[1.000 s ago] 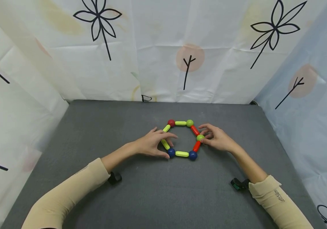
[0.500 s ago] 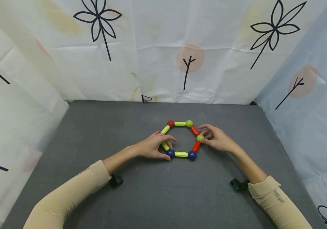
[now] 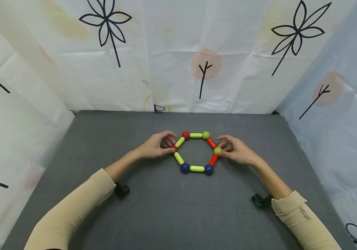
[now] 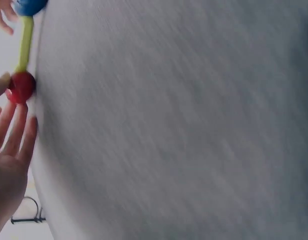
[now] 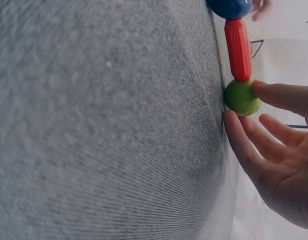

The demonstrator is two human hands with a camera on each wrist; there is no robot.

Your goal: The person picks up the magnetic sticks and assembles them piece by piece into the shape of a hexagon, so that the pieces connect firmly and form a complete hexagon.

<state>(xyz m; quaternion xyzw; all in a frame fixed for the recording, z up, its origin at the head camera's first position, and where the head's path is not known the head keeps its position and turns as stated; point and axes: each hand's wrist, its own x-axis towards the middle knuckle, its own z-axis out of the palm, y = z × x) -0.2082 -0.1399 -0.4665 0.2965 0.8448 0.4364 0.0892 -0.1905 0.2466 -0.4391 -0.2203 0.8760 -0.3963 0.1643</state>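
Note:
A six-sided ring of coloured balls and rods lies flat on the grey table. At its left corner, my left hand [image 3: 157,145] pinches a red ball [image 4: 21,87] between thumb and fingers. At the right corner, a green ball [image 5: 242,97] is pinched by my right hand [image 3: 237,150]. Two blue balls [image 3: 209,169] form the near corners, joined by a yellow-green rod [image 3: 197,168]. Another red ball [image 3: 186,135] and another green ball [image 3: 206,135] make the far corners. Red rods [image 3: 213,160] run along the right side; yellow-green rods [image 3: 178,158] along the left.
The grey table [image 3: 165,211] extends around the ring on all sides. White printed cloth [image 3: 172,69] hangs behind it and at both sides. A black wrist camera [image 3: 121,190] sits by the left cuff, and another camera [image 3: 261,201] by the right.
My left hand has moved from beside the near-left blue ball back and left to the left red ball, now gripping it. The ring has shifted very slightly; my right hand stays at the green ball.

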